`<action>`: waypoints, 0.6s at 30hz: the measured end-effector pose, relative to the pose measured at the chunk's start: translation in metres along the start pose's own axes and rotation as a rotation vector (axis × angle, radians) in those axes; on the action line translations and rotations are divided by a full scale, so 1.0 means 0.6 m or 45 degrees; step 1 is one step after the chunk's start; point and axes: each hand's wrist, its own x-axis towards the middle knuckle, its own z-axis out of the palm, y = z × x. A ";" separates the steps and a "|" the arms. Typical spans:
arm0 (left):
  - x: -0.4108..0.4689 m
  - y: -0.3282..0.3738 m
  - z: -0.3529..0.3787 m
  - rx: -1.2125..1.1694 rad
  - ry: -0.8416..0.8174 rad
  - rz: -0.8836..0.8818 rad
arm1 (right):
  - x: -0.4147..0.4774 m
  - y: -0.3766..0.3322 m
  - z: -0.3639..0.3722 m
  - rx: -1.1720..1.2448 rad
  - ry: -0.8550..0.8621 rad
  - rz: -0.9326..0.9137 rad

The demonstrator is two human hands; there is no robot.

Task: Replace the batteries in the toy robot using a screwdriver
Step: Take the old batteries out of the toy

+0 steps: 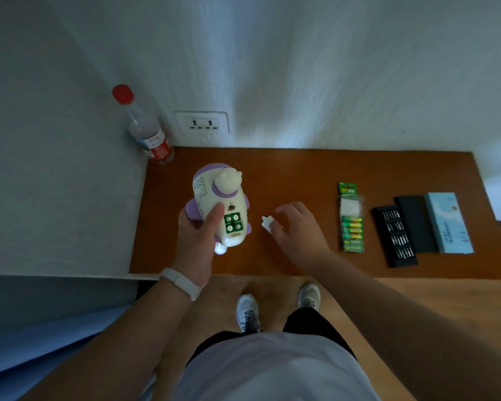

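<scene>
1. I am holding the cream-and-purple plastic toy robot (217, 204) in my left hand (195, 241), fingers wrapped round its body and thumb pressed along its back, above the left part of the brown wooden desk (301, 175).
2. I am tilting it so the open battery bay faces me, showing four green-ended batteries (233, 223) seated inside; that, I judge, is why I grip low and to the side, leaving the bay clear.
3. I am resting my right hand (297, 231) on the desk just right of the toy, fingertips loosely curled on the small white battery cover (267, 222); whether I am pinching it or only touching it, I cannot tell.
4. I am keeping the green pack of spare batteries (352, 224) and the black tray of screwdriver bits (395, 235) further right, within reach.
5. The red-capped clear plastic bottle (148, 134) is standing in the far left corner, out of the way.
</scene>
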 end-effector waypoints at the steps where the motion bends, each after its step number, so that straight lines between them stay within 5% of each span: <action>1: 0.000 0.006 0.009 -0.009 -0.020 0.008 | -0.006 -0.011 -0.014 0.039 0.023 0.011; 12: -0.030 0.096 0.128 0.104 -0.129 0.285 | -0.048 -0.110 -0.125 0.993 0.197 0.483; 18: -0.055 0.129 0.201 0.303 -0.087 0.521 | -0.044 -0.121 -0.157 1.819 0.065 0.757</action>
